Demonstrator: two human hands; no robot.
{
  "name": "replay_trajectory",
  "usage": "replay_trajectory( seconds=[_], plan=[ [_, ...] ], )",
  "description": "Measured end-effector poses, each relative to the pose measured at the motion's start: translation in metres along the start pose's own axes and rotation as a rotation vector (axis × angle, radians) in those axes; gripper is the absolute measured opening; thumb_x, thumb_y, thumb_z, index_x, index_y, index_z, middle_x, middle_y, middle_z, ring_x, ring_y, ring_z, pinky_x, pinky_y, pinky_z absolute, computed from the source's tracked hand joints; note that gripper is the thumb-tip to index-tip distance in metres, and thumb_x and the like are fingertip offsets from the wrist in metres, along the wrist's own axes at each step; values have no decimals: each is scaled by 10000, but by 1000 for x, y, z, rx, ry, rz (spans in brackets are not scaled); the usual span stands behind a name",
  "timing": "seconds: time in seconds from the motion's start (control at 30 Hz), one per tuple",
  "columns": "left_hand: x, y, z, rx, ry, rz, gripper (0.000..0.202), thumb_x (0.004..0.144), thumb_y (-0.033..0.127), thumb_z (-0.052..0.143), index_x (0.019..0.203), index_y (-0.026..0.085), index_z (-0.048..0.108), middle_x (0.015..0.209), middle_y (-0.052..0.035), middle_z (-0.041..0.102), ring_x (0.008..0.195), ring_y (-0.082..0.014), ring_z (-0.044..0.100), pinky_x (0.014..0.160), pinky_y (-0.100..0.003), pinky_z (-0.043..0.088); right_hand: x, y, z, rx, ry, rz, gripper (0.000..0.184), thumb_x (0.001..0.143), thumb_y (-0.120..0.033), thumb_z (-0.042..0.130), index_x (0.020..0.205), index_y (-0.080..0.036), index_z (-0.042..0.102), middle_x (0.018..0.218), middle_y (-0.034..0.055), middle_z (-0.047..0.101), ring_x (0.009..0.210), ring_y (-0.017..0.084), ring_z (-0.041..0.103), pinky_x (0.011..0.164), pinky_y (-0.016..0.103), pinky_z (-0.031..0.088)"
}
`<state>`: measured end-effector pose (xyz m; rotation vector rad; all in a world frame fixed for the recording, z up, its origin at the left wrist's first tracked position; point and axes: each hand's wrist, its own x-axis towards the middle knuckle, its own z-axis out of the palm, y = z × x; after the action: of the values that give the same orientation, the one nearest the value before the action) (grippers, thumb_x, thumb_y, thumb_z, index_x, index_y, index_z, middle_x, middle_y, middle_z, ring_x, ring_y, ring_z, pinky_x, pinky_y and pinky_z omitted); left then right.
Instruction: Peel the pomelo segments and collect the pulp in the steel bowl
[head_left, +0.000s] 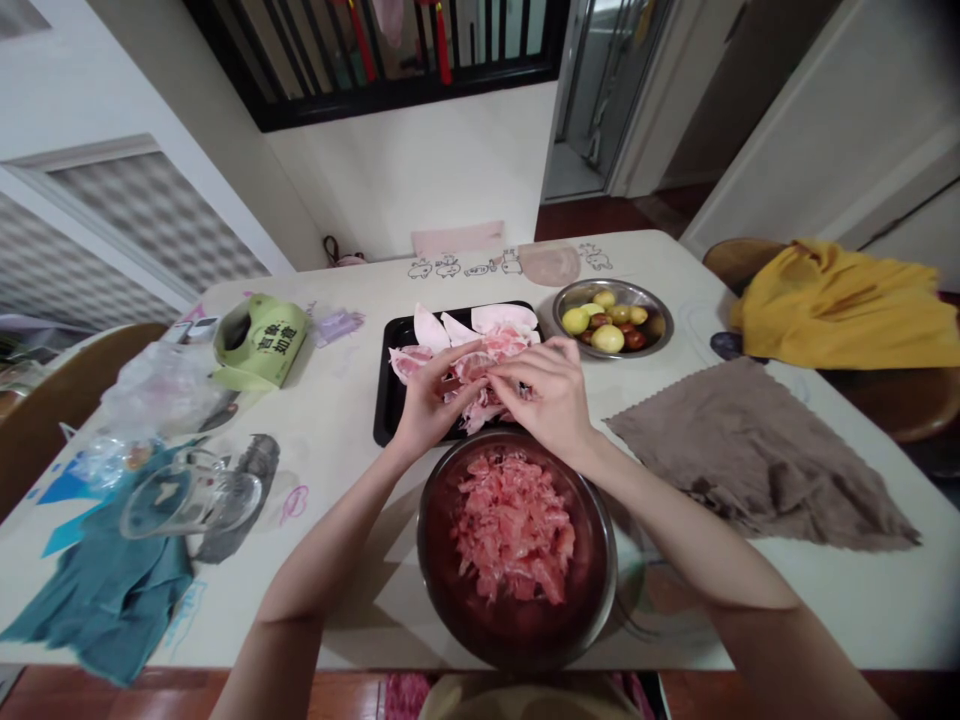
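I look down on a pale dining table (337, 420) in a room with white walls. My left hand (433, 402) and my right hand (553, 395) meet over a black tray (388, 405). The fingers of both are closed on a pink pomelo segment (472, 368), which is just above the tray among pale peel pieces (480, 322). Just in front stands a steel bowl (429, 520) with peeled pomelo flesh (514, 535). A brown cloth (750, 460) lies on the right, and a small fruit bowl (661, 322) stands behind it.
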<state>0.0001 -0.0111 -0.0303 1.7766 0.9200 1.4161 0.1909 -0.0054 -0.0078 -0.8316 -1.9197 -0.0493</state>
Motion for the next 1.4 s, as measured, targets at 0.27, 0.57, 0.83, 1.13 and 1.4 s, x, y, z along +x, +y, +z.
replay_trajectory(
  seconds=[0.27,0.57,0.83,1.13,1.4],
  plan=[
    [-2,2,2,124,2,-6,400,903,259,728,1299,256,674,1293,-102,702,1174,-233,685,856,-325,651,-5,-4,6,-107,16,22,141,942,-183,622,809,-218,656,798,-37,752,751,156,675,880,368,388],
    [-2,5,3,140,28,-2,384,890,290,749,1265,231,697,1255,-113,725,1148,-235,699,829,-319,661,0,4,1,-18,14,159,142,939,-199,617,806,-234,650,801,-34,754,767,162,693,848,374,374],
    [-3,4,2,98,9,-19,458,904,301,739,1351,255,649,1346,-106,689,1214,-241,680,827,-311,671,0,4,3,53,-71,78,108,935,-194,648,1027,-210,703,1005,26,786,932,201,726,868,370,421],
    [-2,5,4,237,-46,81,330,912,193,672,1242,205,666,1228,-112,712,1165,-233,676,997,-407,578,-4,4,8,46,-63,122,136,959,-212,618,881,-227,729,888,5,792,819,185,716,807,360,456],
    [-7,5,11,249,0,32,273,933,216,652,1204,201,676,1187,-101,738,1120,-231,699,1008,-408,552,-8,1,13,77,-92,121,155,973,-260,630,880,-240,752,883,7,799,816,187,717,818,371,468]
  ],
)
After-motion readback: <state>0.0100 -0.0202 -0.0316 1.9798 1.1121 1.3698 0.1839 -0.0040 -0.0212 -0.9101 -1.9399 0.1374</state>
